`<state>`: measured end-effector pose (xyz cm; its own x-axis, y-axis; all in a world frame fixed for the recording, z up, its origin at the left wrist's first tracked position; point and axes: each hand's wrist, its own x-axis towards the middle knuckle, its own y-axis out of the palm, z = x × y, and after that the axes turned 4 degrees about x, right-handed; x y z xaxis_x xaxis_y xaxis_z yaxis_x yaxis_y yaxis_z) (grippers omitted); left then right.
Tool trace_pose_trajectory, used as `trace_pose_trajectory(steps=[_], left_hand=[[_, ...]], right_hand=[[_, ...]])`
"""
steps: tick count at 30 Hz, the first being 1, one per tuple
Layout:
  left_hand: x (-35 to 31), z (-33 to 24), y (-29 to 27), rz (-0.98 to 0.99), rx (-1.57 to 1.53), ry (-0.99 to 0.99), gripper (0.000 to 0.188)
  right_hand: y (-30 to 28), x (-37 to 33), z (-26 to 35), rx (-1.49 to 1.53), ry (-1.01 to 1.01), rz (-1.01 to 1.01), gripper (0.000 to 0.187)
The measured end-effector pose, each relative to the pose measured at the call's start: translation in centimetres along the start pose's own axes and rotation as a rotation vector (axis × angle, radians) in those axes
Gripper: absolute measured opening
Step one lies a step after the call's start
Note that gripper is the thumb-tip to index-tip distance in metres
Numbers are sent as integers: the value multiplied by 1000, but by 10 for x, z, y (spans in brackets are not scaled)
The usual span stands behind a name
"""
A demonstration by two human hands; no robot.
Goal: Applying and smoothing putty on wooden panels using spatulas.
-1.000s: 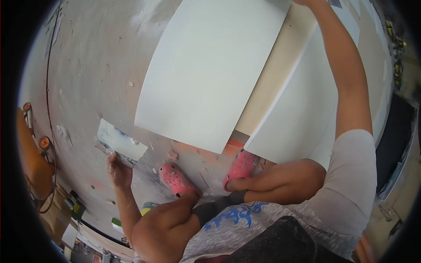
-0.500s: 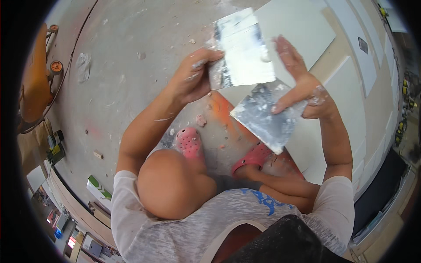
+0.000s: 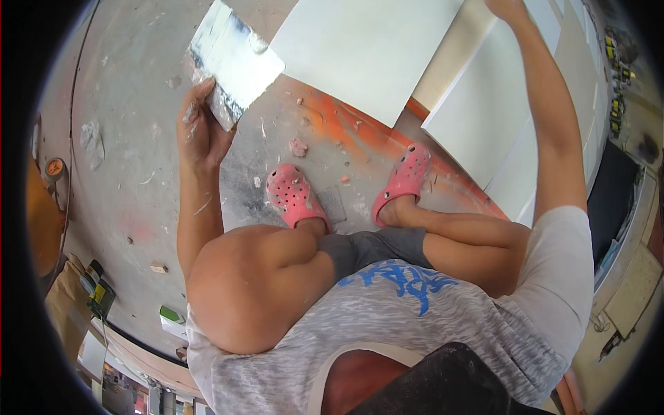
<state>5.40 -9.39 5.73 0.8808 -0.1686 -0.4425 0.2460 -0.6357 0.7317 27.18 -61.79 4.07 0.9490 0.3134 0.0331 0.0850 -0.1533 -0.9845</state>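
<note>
currently smeared plate is pinched by left hand; right hand fingers can't be told; panel seemingly being worked, steady hold needed next.

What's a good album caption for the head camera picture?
Left hand holding a white-smeared scraper, pink clogs near white panels.

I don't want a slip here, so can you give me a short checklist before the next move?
1. Left hand has a grip on the flat plate: ok, holding it at its near end.
2. Left hand clean: not ok, pale smears show on it.
3. Plate clear of the left white panel: cannot tell, they meet in this view.
4. Right hand grip: cannot tell, the top edge of the picture cuts it off.
5. Left pink clog off the panel: ok, on the floor.
</note>
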Motion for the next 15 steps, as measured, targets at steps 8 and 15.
trace_pose_trajectory(steps=[8,15], left_hand=[[-22,1,-52,-17,13,-58,30],[0,16,-63,77,4,-85,30]], right_hand=[[58,-14,9,-237,-198,67,33],[-43,-160,224,345,-247,192,26]])
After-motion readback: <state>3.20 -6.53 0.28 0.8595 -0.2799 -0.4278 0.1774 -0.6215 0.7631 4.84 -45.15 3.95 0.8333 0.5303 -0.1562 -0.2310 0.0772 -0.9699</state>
